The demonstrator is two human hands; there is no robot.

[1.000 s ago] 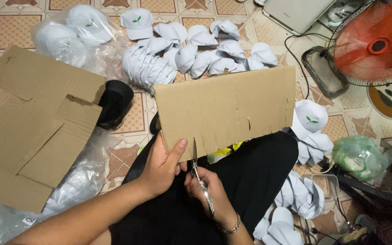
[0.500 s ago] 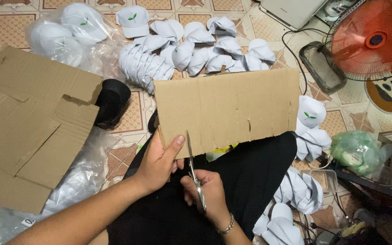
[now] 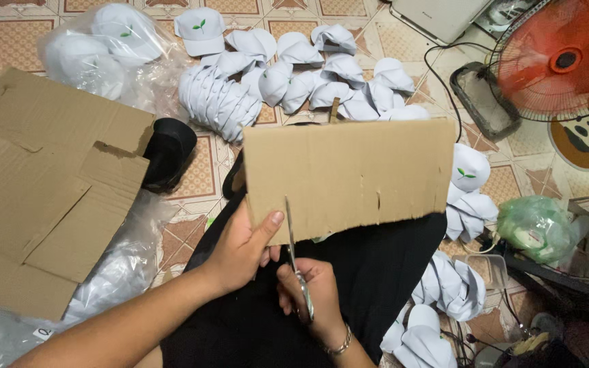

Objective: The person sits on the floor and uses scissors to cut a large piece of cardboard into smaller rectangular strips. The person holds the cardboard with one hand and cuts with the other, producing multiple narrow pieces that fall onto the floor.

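Cardboard sheet point(image 3: 349, 174) above hands — left point(image 3: 240, 249) pinching edge, right point(image 3: 308, 293) apparently gripping scissors point(image 3: 298, 262).

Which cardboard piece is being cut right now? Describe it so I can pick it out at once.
Look just below the heap of white caps on the tiled floor. The cardboard rectangle stands over the person's dark lap, gripped by the left hand, with scissors in the right hand. Unlike the flattened box at left, it is lifted.
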